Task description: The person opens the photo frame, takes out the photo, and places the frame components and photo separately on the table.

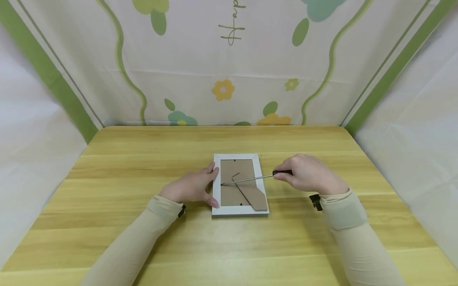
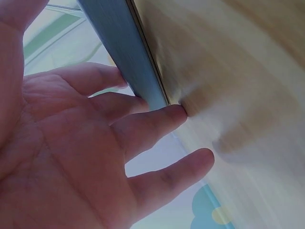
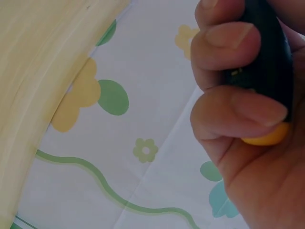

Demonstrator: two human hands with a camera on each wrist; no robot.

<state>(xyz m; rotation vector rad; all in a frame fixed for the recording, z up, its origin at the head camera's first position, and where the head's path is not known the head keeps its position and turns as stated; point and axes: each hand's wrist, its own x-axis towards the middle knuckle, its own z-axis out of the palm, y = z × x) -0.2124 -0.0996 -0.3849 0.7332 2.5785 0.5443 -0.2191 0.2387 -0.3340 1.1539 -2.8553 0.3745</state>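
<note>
A white picture frame (image 1: 235,211) lies back side up on the table, showing its brown backing board (image 1: 229,196) and a brown stand flap (image 1: 255,198). Small black tabs sit along the inner edge. My right hand (image 1: 304,174) grips the dark handle of a screwdriver (image 1: 257,178), whose yellow handle end (image 3: 267,137) shows in the right wrist view. The metal shaft crosses the backing, its tip at the tab on the left inner edge. My left hand (image 1: 191,184) rests along the frame's left side, thumb near the lower corner. In the left wrist view its fingers (image 2: 150,126) are extended beside the frame's side.
The frame lies near the middle of a wooden table (image 1: 143,159). Behind the table hangs a white curtain (image 1: 193,59) with flowers and green lines, and pale fabric also stands at both sides. Black straps or mounts sit at both wrists.
</note>
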